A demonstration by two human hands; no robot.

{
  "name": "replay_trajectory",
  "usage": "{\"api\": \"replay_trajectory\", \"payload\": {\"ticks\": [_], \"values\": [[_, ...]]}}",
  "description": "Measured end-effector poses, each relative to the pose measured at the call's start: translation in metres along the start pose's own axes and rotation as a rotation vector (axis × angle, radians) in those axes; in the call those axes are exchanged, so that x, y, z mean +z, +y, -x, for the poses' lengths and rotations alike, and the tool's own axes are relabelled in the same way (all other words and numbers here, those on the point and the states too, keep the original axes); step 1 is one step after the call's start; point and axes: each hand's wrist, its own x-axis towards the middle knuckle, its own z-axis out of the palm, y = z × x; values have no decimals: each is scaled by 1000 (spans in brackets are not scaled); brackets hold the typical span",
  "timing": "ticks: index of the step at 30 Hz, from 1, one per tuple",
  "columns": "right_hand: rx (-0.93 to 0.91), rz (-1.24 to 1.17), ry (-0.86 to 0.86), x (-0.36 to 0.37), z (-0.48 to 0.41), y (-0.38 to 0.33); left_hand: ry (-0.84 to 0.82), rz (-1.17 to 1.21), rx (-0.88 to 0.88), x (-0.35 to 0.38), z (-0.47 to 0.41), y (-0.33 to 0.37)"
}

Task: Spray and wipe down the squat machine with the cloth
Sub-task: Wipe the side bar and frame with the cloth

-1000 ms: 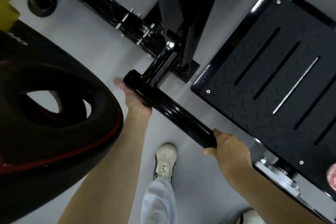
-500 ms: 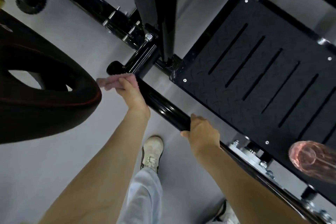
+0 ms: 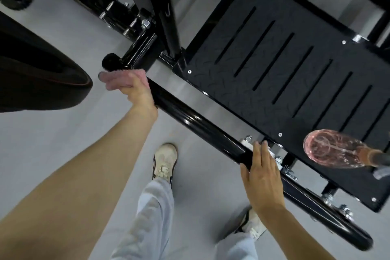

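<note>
Right now you're wiping: your left hand (image 3: pixel 136 94) clutches the pink cloth (image 3: pixel 121 77) against the squat machine's black bar (image 3: pixel 190 118) near its end, and your right hand (image 3: pixel 261 177) rests flat-fingered farther along. Next, likely slide the cloth toward it; the spray bottle (image 3: pixel 329 150) lies on the footplate (image 3: pixel 274 48).

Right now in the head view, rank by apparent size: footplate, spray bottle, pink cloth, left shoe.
1. footplate, by far.
2. spray bottle, but it looks close to the camera and the frame edge crops it.
3. pink cloth and left shoe: look alike; left hand hides part of the cloth, so unranked.
</note>
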Motion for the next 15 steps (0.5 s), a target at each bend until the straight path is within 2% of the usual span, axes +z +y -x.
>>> {"api": "replay_trajectory", "payload": {"ticks": [2,4,6,7,10,12,13,15], "values": [[7,3,1,1,6,6,-29,-50,46,9,34,-35],[14,21,19,2,14,9,-128,-179,39,15,75,-99],[19,30,14,2,23,12,-262,-359,-58,27,132,-157],[24,31,3,4,27,13,-329,-345,-137,28,158,-166],[86,27,-67,6,39,27,-354,-196,-344,33,193,-144],[112,29,-103,4,44,38,-328,-268,-293,31,161,-120],[122,18,-117,3,46,44,-271,-284,-198,28,134,-106],[147,-5,-132,2,48,56,-120,-244,-163,24,90,-80]]}}
